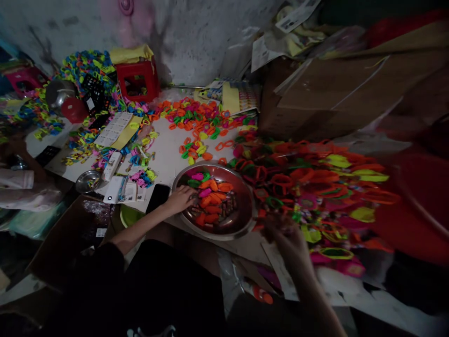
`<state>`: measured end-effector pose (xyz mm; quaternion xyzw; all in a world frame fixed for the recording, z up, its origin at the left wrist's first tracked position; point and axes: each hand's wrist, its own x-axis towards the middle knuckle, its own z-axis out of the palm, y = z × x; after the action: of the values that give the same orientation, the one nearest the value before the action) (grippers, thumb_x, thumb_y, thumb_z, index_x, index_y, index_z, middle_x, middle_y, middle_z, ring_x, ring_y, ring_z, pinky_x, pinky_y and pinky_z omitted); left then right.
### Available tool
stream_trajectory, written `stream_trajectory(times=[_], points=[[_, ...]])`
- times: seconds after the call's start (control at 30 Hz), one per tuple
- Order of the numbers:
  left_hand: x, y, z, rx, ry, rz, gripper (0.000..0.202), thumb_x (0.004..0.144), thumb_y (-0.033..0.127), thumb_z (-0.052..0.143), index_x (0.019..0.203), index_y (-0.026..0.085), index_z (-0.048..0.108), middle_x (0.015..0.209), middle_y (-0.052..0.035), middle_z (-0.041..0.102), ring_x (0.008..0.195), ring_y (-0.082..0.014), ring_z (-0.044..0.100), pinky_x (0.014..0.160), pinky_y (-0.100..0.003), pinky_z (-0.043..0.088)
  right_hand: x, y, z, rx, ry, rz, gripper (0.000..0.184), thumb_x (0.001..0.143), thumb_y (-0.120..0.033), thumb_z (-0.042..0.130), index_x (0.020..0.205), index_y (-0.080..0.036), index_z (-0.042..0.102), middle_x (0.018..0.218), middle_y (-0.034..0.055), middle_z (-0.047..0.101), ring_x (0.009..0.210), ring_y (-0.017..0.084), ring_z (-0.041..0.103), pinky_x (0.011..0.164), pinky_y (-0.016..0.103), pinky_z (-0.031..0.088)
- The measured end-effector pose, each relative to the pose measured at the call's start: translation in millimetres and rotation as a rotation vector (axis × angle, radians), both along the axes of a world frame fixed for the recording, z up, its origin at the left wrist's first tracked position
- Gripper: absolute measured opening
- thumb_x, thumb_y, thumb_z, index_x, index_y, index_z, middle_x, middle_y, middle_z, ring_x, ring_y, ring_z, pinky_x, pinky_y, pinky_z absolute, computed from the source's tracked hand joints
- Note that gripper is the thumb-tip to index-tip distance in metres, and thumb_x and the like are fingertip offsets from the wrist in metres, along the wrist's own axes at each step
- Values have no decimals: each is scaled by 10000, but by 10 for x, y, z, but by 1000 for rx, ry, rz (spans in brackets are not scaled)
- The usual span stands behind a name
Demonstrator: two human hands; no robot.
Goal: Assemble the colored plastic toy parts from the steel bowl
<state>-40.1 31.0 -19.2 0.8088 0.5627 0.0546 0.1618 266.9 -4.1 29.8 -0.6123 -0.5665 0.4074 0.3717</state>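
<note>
A wide metal bowl [242, 229] stands at the table's front edge, holding orange, pink and green plastic pieces [212, 199] and small brownish bits. My left hand [180, 199] reaches over its left rim; the fingers are bent together near the pieces, and what they hold, if anything, is hidden. On the bowl's right, my right hand [284, 229] is dark and smeared by motion. It is at the near edge of a big heap of bright loop-shaped plastic pieces [312, 180], which look like toy wristbands. Whether it grips one I cannot tell.
A black phone [158, 196] lies left of the bowl. Farther back are scattered orange and green pieces [196, 114], a red stool [136, 79] and printed sheets [114, 128]. A small metal bowl [88, 181] stands left. Cardboard [336, 89] rises at right. Another person's arm [26, 154] shows far left.
</note>
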Motion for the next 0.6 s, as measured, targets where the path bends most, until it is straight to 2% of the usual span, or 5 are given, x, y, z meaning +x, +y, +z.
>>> stream_trajectory(times=[0.1,0.23,0.37,0.5,0.6], points=[[284,305,-204,-67,81,27,545,880,237,544,1390,137,379,1419,-189,366,1310,-316,342,1032,-472,353,-294,-198,-193,-99,118,47,472,683,-586,633,865,-187,461,524,-31,498,435,119,445,409,228,348],[439,537,-335,-102,123,24,433,874,73,423,1299,130,487,1394,-209,386,1332,-341,314,974,-504,399,-455,-454,-275,-25,62,240,425,705,-559,636,835,-169,527,614,-4,538,554,124,503,532,226,427],[418,559,-314,-114,87,-23,355,859,72,447,1188,130,565,1375,-186,430,1310,-312,369,999,-440,396,-392,-594,-304,-33,0,340,389,762,-525,599,860,-150,563,711,28,587,648,143,545,604,225,443],[376,444,-261,-124,-7,-6,341,845,142,544,1185,120,532,1216,-162,570,1137,-270,542,953,-381,429,-312,-631,-361,-35,-3,343,367,792,-502,575,891,-149,566,731,28,598,664,148,553,614,225,442],[372,312,-142,-101,-92,44,372,868,272,570,1197,135,464,1144,-125,602,1061,-238,588,904,-351,455,-300,-626,-371,-18,-16,355,360,794,-480,577,922,-144,581,759,37,623,688,160,579,629,233,454]])
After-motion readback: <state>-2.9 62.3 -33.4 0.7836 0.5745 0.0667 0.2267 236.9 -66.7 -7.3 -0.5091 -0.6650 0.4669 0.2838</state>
